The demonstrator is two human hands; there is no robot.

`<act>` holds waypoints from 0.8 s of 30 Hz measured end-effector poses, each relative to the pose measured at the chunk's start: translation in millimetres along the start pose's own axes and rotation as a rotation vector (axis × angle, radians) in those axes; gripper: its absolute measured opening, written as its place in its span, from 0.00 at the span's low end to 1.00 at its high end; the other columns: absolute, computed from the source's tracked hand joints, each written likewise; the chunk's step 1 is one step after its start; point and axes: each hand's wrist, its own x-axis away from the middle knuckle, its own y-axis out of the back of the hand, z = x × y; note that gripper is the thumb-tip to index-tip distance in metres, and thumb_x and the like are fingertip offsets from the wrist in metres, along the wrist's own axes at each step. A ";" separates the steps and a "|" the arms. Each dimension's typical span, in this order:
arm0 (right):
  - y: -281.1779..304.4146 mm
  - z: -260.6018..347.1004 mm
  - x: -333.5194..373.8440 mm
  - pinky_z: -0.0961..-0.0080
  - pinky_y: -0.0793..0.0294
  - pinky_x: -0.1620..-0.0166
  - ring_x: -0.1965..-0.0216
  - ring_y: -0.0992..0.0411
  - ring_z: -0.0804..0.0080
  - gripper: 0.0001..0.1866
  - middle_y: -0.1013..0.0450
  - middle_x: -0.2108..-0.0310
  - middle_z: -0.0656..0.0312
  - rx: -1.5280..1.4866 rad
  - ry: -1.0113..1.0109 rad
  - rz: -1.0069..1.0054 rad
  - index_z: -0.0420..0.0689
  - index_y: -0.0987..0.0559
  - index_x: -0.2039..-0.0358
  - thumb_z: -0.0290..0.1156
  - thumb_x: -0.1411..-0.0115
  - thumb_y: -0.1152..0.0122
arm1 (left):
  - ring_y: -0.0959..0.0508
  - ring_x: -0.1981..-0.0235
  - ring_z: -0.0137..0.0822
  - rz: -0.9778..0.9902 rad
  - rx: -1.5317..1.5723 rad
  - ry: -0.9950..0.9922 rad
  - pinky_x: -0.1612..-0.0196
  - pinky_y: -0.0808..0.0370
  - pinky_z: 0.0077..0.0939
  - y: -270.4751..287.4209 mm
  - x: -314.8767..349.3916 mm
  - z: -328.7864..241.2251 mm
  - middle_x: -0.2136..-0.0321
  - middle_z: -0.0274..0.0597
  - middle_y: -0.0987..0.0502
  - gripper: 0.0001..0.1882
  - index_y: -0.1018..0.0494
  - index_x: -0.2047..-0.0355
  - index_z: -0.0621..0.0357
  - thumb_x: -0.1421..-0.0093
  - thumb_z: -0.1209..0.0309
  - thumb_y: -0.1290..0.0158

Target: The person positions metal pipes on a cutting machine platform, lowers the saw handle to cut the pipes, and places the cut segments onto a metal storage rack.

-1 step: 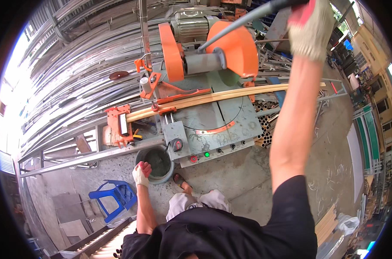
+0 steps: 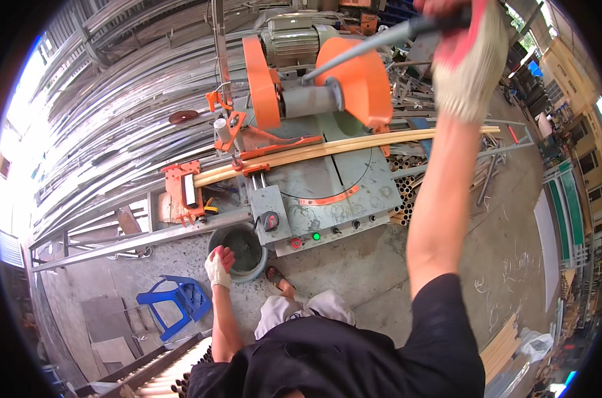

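My right hand (image 2: pixel 472 66), in a cream knit glove with a red palm, is closed round the black grip of a long grey lever handle (image 2: pixel 371 48). The lever belongs to a cut-off saw with an orange blade guard (image 2: pixel 357 83). Below the guard, long tan tubes (image 2: pixel 294 156) lie across the grey saw table (image 2: pixel 301 179), between orange clamp parts (image 2: pixel 238 132). Gloved likewise, my left hand (image 2: pixel 219 266) hangs with curled fingers beside the rim of a round bucket (image 2: pixel 256 270) of dark liquid; nothing shows in it.
An orange end stop (image 2: pixel 183 189) meets the tubes' left ends. A control box (image 2: pixel 270 212) with a dark knob sits at the table's front left. A blue plastic stool (image 2: pixel 175 305) stands at my left. Metal bars (image 2: pixel 102 152) are stacked behind, and bundled tubes (image 2: pixel 171 385) lie at lower left.
My right hand has come down and slightly left with the lever. The orange guard has tilted a little lower toward the tubes. My left hand has barely moved.
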 end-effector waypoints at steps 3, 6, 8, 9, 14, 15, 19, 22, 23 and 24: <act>32.5 38.8 125.7 0.64 0.26 0.51 0.69 0.24 0.65 0.15 0.24 0.74 0.55 -0.016 -0.031 -0.107 0.39 0.26 0.72 0.34 0.30 0.52 | 0.18 0.66 0.33 -0.372 -0.579 -0.220 0.62 0.20 0.25 -155.8 26.7 -2.2 0.62 0.47 0.19 0.19 0.26 0.50 0.65 0.32 0.62 0.47; 45.3 75.2 216.1 0.54 0.31 0.43 0.57 0.27 0.61 0.14 0.24 0.71 0.52 0.145 -0.145 -0.061 0.39 0.27 0.73 0.32 0.32 0.51 | 0.20 0.55 0.33 -0.086 -0.988 -0.503 0.51 0.25 0.26 -299.2 51.8 -13.3 0.58 0.47 0.19 0.14 0.26 0.51 0.69 0.31 0.71 0.51; 63.5 94.4 261.5 0.58 0.32 0.42 0.49 0.29 0.63 0.10 0.22 0.68 0.54 0.194 -0.276 -0.088 0.40 0.23 0.71 0.30 0.35 0.47 | 0.20 0.54 0.36 0.100 -1.187 -0.710 0.49 0.26 0.26 -388.6 68.9 -2.2 0.55 0.50 0.20 0.12 0.25 0.52 0.66 0.33 0.74 0.50; 70.0 101.6 282.7 0.58 0.32 0.42 0.47 0.31 0.62 0.09 0.22 0.66 0.54 0.161 -0.385 -0.134 0.40 0.22 0.71 0.30 0.36 0.47 | 0.21 0.52 0.43 0.201 -1.139 -0.649 0.46 0.27 0.31 -430.9 82.8 2.0 0.53 0.52 0.22 0.13 0.25 0.51 0.64 0.35 0.75 0.50; 93.8 101.2 348.4 0.63 0.29 0.49 0.51 0.28 0.62 0.09 0.22 0.64 0.57 0.394 -0.303 -0.081 0.41 0.21 0.68 0.33 0.37 0.43 | 0.29 0.43 0.53 0.723 -1.245 -0.990 0.35 0.39 0.48 -516.6 99.8 39.0 0.50 0.52 0.25 0.20 0.27 0.50 0.59 0.42 0.65 0.43; 103.7 95.3 363.5 0.67 0.25 0.53 0.54 0.26 0.62 0.10 0.22 0.65 0.58 0.387 -0.254 -0.095 0.40 0.21 0.67 0.34 0.37 0.42 | 0.28 0.45 0.52 0.770 -1.262 -0.984 0.35 0.39 0.49 -521.8 101.3 52.0 0.52 0.50 0.24 0.19 0.26 0.52 0.59 0.42 0.64 0.43; 111.9 95.0 390.8 0.67 0.26 0.58 0.60 0.24 0.65 0.08 0.23 0.67 0.57 0.526 -0.357 -0.048 0.42 0.21 0.69 0.34 0.41 0.37 | 0.23 0.59 0.54 0.746 -1.255 -0.844 0.41 0.33 0.51 -491.9 101.4 79.6 0.63 0.50 0.21 0.12 0.23 0.61 0.61 0.44 0.70 0.47; 112.5 95.3 398.1 0.63 0.29 0.70 0.73 0.26 0.56 0.06 0.26 0.75 0.55 0.555 -0.301 -0.033 0.42 0.21 0.70 0.31 0.46 0.37 | 0.23 0.60 0.54 0.723 -1.253 -0.913 0.41 0.34 0.51 -485.8 100.3 93.4 0.65 0.50 0.22 0.09 0.24 0.63 0.62 0.43 0.72 0.48; 113.0 96.0 400.7 0.63 0.29 0.70 0.73 0.26 0.56 0.06 0.26 0.75 0.55 0.568 -0.298 -0.050 0.42 0.21 0.70 0.31 0.46 0.37 | 0.23 0.60 0.54 0.712 -1.239 -0.920 0.40 0.34 0.52 -489.1 101.6 93.3 0.65 0.50 0.22 0.08 0.24 0.64 0.63 0.42 0.73 0.49; 114.3 96.7 402.3 0.64 0.30 0.71 0.74 0.27 0.56 0.06 0.27 0.76 0.55 0.521 -0.352 -0.030 0.42 0.21 0.70 0.30 0.47 0.36 | 0.23 0.61 0.54 0.707 -1.236 -0.935 0.40 0.35 0.52 -484.4 99.7 98.8 0.65 0.51 0.22 0.08 0.25 0.65 0.63 0.42 0.72 0.49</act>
